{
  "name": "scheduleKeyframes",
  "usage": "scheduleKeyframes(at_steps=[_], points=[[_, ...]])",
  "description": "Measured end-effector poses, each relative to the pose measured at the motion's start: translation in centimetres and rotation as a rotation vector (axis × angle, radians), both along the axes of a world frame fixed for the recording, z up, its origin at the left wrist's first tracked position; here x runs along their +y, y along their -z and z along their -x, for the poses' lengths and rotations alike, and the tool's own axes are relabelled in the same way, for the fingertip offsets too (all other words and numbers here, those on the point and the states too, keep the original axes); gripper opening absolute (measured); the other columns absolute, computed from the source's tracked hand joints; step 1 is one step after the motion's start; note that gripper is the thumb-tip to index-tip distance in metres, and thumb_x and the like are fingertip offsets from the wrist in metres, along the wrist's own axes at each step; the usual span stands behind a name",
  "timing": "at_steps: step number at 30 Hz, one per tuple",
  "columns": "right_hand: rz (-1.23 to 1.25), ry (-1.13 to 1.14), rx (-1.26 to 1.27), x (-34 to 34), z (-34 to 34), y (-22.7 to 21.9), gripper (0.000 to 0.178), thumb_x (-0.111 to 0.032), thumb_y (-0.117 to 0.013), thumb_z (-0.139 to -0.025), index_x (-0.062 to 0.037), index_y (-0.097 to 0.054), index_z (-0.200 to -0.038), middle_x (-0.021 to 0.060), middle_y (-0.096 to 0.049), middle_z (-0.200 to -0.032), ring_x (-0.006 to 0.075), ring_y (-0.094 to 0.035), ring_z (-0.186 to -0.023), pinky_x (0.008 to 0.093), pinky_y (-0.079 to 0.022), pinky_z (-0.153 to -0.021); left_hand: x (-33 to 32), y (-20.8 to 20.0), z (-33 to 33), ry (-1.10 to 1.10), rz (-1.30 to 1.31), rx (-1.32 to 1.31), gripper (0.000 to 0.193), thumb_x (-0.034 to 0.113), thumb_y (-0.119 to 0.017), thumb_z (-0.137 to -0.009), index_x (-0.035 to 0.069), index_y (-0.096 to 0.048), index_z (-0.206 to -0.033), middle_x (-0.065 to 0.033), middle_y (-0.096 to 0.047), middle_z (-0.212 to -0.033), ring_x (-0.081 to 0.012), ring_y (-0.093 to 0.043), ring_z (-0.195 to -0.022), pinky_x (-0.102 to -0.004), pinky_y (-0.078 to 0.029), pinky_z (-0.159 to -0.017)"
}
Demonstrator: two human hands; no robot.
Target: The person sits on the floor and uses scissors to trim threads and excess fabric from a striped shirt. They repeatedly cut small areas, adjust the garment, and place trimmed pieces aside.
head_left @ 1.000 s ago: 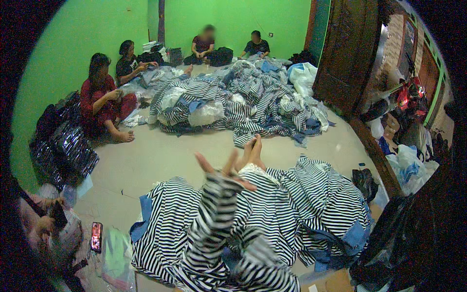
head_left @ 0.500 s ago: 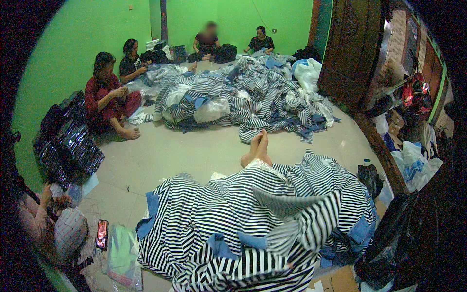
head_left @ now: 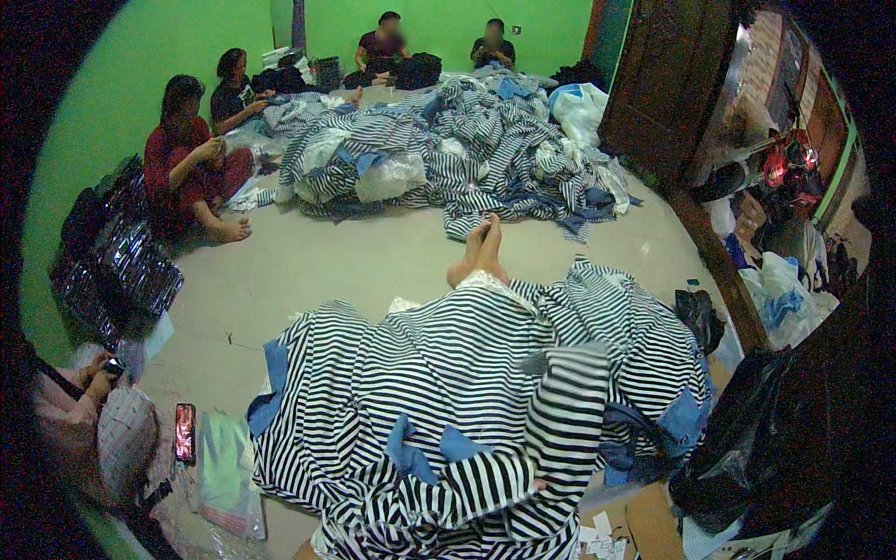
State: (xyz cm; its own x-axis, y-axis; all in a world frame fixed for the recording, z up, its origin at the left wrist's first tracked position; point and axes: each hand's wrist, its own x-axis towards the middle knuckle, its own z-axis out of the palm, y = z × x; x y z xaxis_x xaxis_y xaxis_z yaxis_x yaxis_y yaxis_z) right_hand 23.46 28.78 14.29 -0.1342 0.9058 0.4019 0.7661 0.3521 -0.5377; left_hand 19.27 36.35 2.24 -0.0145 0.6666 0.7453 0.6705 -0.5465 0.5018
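Note:
Black-and-white striped garments (head_left: 420,355) with blue fabric parts (head_left: 408,453) lie heaped over my outstretched legs. My bare feet (head_left: 478,257) stick out at the far end. A striped sleeve-like piece (head_left: 567,401) stands raised and bent on the right of the heap, its upper end blurred by motion. A small patch of skin (head_left: 539,484), perhaps a fingertip, shows at the fold beside it. Which hand it belongs to, I cannot tell. Cloth hides the rest of my hands and whatever they hold.
A phone (head_left: 186,434) and a clear plastic packet (head_left: 231,490) lie at left, beside a seated person (head_left: 117,429). Several people sit around a large striped garment pile (head_left: 504,140). Black plastic (head_left: 756,439) and cardboard (head_left: 655,523) lie at right.
The raised striped piece has swung from a sideways flap to a more upright fold, moving left. The whole view has shifted slightly, with the scene sitting higher. The person at left now holds a dark object.

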Motion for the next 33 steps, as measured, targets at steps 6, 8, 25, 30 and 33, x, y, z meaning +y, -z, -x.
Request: scheduleKeyframes(at_steps=[6,8,25,30,33], points=[[0.004,-0.005,-0.019,0.1,0.9,0.5,0.026,-0.018,-0.046,-0.081,-0.002,-0.054,-0.1,0.006,-0.058,-0.086,0.0172,-0.054,-0.076,0.0269,-0.043,-0.07,0.4,0.9,-0.2,-0.004,-0.074,-0.077,0.051,0.01,-0.049,-0.067,0.012,-0.049,-0.117,-0.0025,-0.052,-0.101,-0.0116,-0.056,-0.09,-0.0222,-0.046,-0.065],[0.004,-0.008,-0.021,-0.2,0.6,0.5,0.026,-0.018,-0.046,-0.081,-0.0021,-0.054,-0.099,0.0058,-0.058,-0.086,0.017,-0.054,-0.076,0.0269,-0.043,-0.07,0.3,1.0,0.0,-0.072,-0.043,0.013,0.049,0.01,-0.049,-0.067,0.012,-0.05,-0.116,-0.0024,-0.052,-0.1,-0.0113,-0.056,-0.088,-0.0217,-0.046,-0.064],[0.465,-0.173,-0.18,-25.1,-7.6,2.7,0.025,-0.018,-0.045,-0.082,-0.0029,-0.054,-0.099,0.0046,-0.058,-0.085,0.0159,-0.054,-0.075,0.0269,-0.044,-0.069,-0.3,0.6,0.3,-0.063,-0.005,0.025,0.053,0.01,-0.05,-0.068,0.017,-0.045,-0.12,0.0004,-0.05,-0.105,-0.0125,-0.055,-0.09,-0.027,-0.047,-0.059],[0.729,-0.205,-0.216,-31.5,-5.1,11.0,0.025,-0.018,-0.044,-0.082,-0.0031,-0.054,-0.099,0.0043,-0.058,-0.085,0.0155,-0.054,-0.075,0.0269,-0.044,-0.069,-0.4,1.0,0.3,-0.072,-0.059,-0.019,0.052,0.009,-0.051,-0.068,0.016,-0.045,-0.119,0.0002,-0.051,-0.103,-0.0135,-0.057,-0.085,-0.0275,-0.046,-0.056],[0.734,-0.19,-0.245,-31.7,-3.2,14.4,0.024,-0.018,-0.044,-0.082,-0.0033,-0.054,-0.099,0.0041,-0.058,-0.085,0.0153,-0.054,-0.074,0.0269,-0.044,-0.068,0.2,1.9,0.1,-0.06,-0.091,-0.023,0.052,0.009,-0.051,-0.068,0.016,-0.046,-0.119,0.0001,-0.052,-0.102,-0.0141,-0.058,-0.082,-0.0277,-0.046,-0.055]])
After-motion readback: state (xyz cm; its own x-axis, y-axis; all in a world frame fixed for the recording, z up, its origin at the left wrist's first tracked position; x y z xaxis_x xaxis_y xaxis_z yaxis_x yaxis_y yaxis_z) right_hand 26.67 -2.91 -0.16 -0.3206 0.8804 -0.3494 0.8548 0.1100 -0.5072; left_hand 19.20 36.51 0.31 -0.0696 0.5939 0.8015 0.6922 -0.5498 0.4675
